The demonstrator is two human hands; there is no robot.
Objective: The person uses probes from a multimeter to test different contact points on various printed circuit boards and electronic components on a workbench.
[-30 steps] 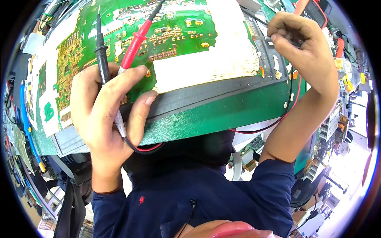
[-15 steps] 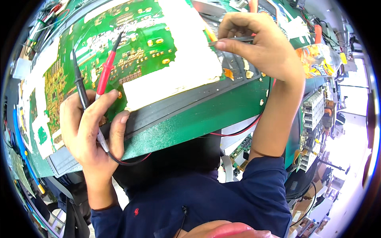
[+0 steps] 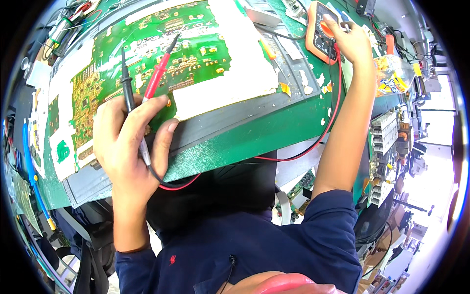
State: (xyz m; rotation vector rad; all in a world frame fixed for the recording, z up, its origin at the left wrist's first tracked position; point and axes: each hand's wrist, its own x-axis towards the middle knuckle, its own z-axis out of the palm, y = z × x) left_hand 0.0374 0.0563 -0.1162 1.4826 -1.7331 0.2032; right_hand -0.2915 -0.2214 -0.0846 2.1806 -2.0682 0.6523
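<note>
My left hand [image 3: 129, 147] is closed round a black test probe [image 3: 127, 88] and a red test probe [image 3: 157, 76]. Their tips point up over a green circuit board [image 3: 203, 61], whose borders carry a thick white layer [image 3: 240, 88]. I cannot tell whether either tip touches the board. At the upper right my right hand [image 3: 356, 45] is at an orange-and-black multimeter [image 3: 316, 45], thumb by its round dial. A thin metal tool [image 3: 347, 26] shows between the fingers of that hand, mostly hidden.
The board lies on a grey mat [image 3: 210, 130] on a green table [image 3: 274, 117]. Light and orange scraps [image 3: 285, 88] are scattered right of it. A red test lead [image 3: 320, 137] loops past the table's front edge. A clear-and-orange plastic package [image 3: 391, 76] lies at the right.
My right hand has moved from the board's right edge up and right to the multimeter. The left hand still grips both probes; it and the board appear shifted slightly right in view.
</note>
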